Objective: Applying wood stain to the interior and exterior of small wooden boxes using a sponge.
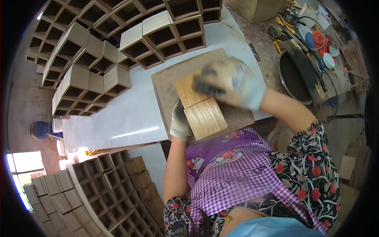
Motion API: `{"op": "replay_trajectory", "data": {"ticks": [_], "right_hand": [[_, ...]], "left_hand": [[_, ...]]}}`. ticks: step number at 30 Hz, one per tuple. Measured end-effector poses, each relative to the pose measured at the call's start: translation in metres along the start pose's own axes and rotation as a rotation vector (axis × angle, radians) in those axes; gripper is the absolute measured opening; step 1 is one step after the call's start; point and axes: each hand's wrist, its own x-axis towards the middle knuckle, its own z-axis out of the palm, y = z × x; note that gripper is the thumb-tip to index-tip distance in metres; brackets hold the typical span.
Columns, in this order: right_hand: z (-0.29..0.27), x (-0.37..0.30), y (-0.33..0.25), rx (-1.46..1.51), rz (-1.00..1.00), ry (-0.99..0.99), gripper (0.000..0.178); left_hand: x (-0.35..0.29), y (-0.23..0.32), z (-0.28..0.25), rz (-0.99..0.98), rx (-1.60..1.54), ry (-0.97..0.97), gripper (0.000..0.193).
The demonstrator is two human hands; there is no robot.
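A small wooden box with pale grained faces rests on a tan textured mat in front of me. My left hand, in a white glove with dark fingertips, grips the box along its left side. Over the far face, my right hand is closed around a dark block-like tool pressed against the wood. Motion blurs that hand and the tool, so the tool's exact kind does not show. Its glove is white with a blue mark on the back.
Many open wooden boxes stand stacked at the table's far left. More boxes are piled below left. The white tabletop lies under the mat. On the right are a round dark tub, cables, tools and a white cup.
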Motion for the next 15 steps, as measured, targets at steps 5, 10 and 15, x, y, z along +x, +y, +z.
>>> {"op": "replay_trajectory", "data": {"ticks": [5, 10, 15], "right_hand": [[0.008, -0.018, -0.025, 0.103, -0.083, -0.281, 0.035], [-0.01, -0.062, -0.045, 0.114, -0.411, -0.322, 0.034], [0.005, -0.001, -0.031, 0.169, -0.071, 0.034, 0.042]], "left_hand": [[0.003, -0.002, 0.004, -0.056, -0.126, -0.094, 0.054], [-0.005, 0.001, 0.001, 0.046, 0.132, -0.046, 0.05], [-0.002, 0.007, -0.013, 0.016, 0.002, -0.083, 0.04]]}}
